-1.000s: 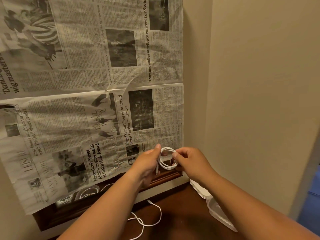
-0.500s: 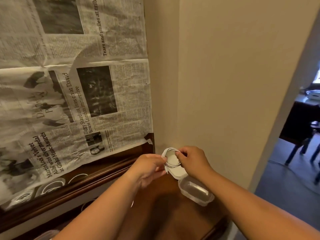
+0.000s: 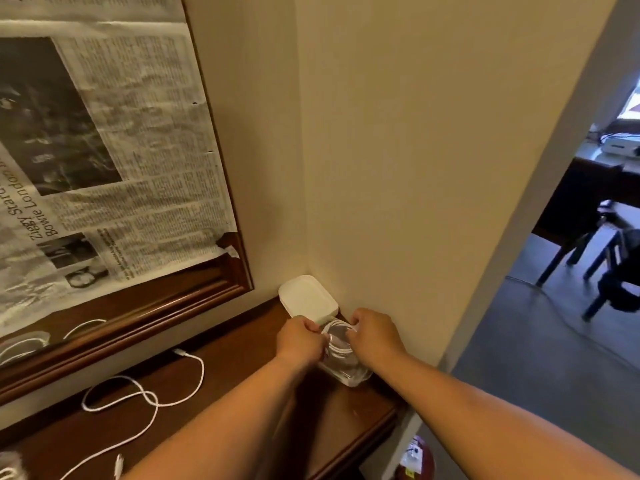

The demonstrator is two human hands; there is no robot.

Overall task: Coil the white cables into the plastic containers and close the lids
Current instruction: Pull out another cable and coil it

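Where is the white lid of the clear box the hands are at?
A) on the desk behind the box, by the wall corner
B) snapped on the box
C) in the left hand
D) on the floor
A: the white lid lies by the wall corner behind the clear box, while the left hand and right hand hold the coiled cable.

I count two hands, a left hand [image 3: 300, 338] and a right hand [image 3: 374, 332]; one clear container [image 3: 351, 375]; one white lid [image 3: 306, 299]; two white cables, a coiled cable [image 3: 339, 348] and a loose cable [image 3: 145, 398].
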